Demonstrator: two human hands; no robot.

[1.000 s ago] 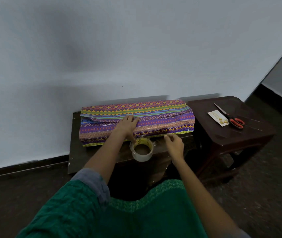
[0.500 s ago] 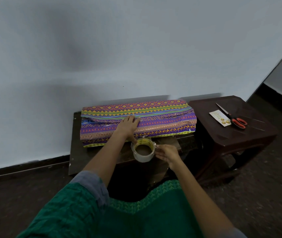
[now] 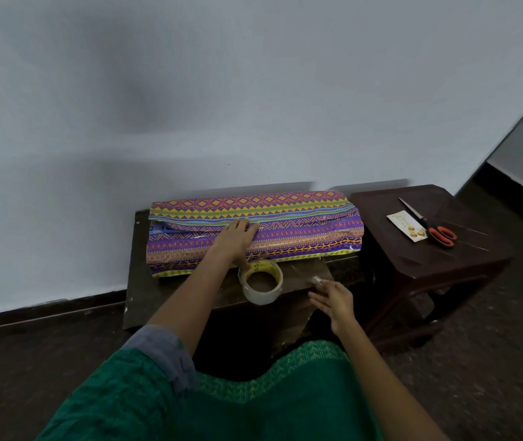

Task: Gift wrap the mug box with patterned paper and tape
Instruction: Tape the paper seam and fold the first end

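We saw the box (image 3: 253,230), already covered in patterned paper (image 3: 301,218), lying lengthwise on a low dark table (image 3: 145,291) against the wall (image 3: 253,90). At its 9 o'clock end a blue strip showed where the paper gaped. Our left hand (image 3: 237,238) lay flat on the paper, fingers straight and pressing along the seam, while its thumb hooked down through the tape roll (image 3: 261,281), which hung at the box's 6 o'clock, just off the table's near edge. Our right hand (image 3: 333,300), at 3 o'clock of the roll, pinched the free end of clear tape between thumb and fingertips; the strip itself was too faint for us to follow back to the roll.

At 3 o'clock of the box stood a second, darker stool (image 3: 428,249), close beside the table. On it lay scissors (image 3: 428,224) with orange handles, blades pointing to 11 o'clock, and just beside them, at their 9 o'clock, a small card (image 3: 408,226) with gold dots. Our left forearm crossed over the table's front, hiding part of its top, and green cloth (image 3: 253,393) filled the view at 6 o'clock
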